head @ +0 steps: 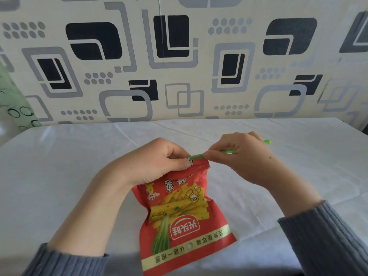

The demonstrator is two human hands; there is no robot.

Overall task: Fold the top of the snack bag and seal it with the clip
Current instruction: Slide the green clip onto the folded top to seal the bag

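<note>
A red snack bag [179, 214] with yellow and green print lies on the table, its printed text upside down to me and its folded far end raised. My left hand [157, 162] pinches that folded end from the left side. A long green clip [197, 156] sits along the fold, and its far tip [266, 142] sticks out past my right hand [239, 156]. The right hand's fingers curl round the clip and pinch it at the bag's right corner. Whether the clip is snapped closed is hidden by my fingers.
The table carries a white creased cloth [79, 166]. Behind it stands a wall [179, 56] patterned with grey and black rounded squares. A green patterned cloth [12, 104] shows at the far left edge. My grey sleeves frame the lower corners.
</note>
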